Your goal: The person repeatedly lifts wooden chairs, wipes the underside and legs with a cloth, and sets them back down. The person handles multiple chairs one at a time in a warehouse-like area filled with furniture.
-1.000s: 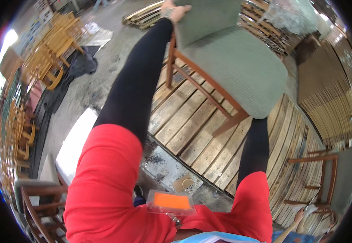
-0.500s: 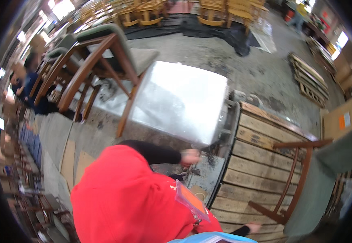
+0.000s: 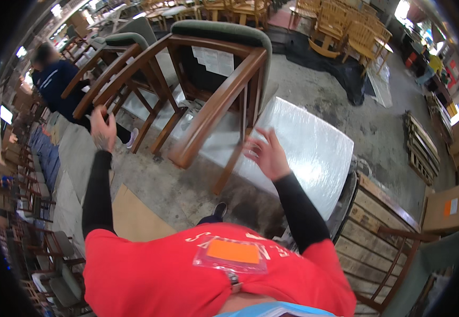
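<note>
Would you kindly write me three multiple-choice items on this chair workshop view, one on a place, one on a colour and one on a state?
1. Where is the armchair nearest the hands standing?
A. on the plastic-wrapped block
B. on the wooden pallet
C. on the cardboard sheet

2. What colour is the padded back of that armchair?
A. red
B. grey-green
C. blue

3. How are the person's hands?
A. both closed round the chair arms
B. one holding a tool
C. both open and empty

Answers:
1 A: the chair's legs rest on the wrapped white block.
2 B: the cushion along its top is grey-green.
3 C: the left hand and the right hand have spread fingers, near the wooden arms, holding nothing.
</note>
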The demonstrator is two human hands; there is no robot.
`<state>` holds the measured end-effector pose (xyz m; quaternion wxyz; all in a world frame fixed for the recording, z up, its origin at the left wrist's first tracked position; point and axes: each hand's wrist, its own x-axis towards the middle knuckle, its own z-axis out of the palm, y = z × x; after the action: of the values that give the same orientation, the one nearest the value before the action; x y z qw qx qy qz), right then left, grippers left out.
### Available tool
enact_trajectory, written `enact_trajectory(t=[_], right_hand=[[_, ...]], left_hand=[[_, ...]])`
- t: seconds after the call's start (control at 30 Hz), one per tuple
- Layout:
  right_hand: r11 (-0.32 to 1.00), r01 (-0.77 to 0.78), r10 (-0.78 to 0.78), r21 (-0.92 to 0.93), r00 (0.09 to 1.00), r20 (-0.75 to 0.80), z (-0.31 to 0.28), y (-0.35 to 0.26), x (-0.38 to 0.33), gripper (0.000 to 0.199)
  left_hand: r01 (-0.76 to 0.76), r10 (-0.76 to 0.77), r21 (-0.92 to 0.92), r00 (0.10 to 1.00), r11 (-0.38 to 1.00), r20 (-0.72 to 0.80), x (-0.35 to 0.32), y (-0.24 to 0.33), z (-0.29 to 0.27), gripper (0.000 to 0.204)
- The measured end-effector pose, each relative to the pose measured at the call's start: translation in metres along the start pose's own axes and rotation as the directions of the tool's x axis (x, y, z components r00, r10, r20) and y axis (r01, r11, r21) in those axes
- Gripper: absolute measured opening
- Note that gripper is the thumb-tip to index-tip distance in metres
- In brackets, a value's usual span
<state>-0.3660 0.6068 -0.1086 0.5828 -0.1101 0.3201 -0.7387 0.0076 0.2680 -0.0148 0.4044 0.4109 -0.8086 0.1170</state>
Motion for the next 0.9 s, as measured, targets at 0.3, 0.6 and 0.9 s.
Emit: enact_trajectory(t=[0.3,0.6,0.9], right_hand=[[0.969,0.239,-0.219,0.065,0.950,-0.224,0.168,0.020,0.054,0.040],[0.990,0.118,-0.135,-0.073,0.939,-0.315,0.111,-0.050,-0.028,0.031],[0.991,0.132,-0.135,-0.028,0.966,-0.222,0.012,-0.115,-0.216,0.043]], left_hand=[[0.608,-0.016,-0.249,0.396,0.754,0.918,0.159,-0.081,0.046,0.021],[0.632,0.167,-0.387,0.380,0.671,0.910,0.103,-0.018,-0.024,0.063],[0.557,0.215,-0.486,0.482,0.674,0.850,0.009,0.165,-0.100,0.065]])
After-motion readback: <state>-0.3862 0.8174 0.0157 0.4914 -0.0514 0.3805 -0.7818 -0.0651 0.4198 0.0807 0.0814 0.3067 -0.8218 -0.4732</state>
